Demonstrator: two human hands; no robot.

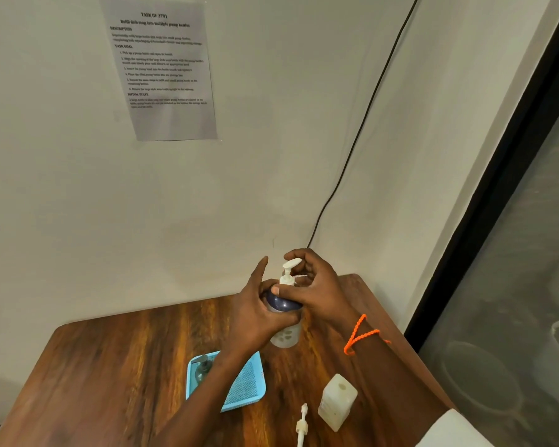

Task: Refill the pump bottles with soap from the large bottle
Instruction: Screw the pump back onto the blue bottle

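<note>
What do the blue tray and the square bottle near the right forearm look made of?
Blue tray: likely moulded plastic, matte, with a fine mesh-like perforated floor. Square bottle: probably translucent plastic, cloudy off-white with soft rounded edges; glass seems unlikely.

Light: dim, warm, even.
Shadows: soft, on the wall (pixel 78 366) at lower left.
Sharpness: soft throughout; printed sheet (pixel 162 66) barely legible.
Distortion: wide-angle bending of window frame (pixel 497 195) at right.

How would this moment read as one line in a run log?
left hand: grips pump bottle | right hand: on pump head | loose pump: on table
</note>
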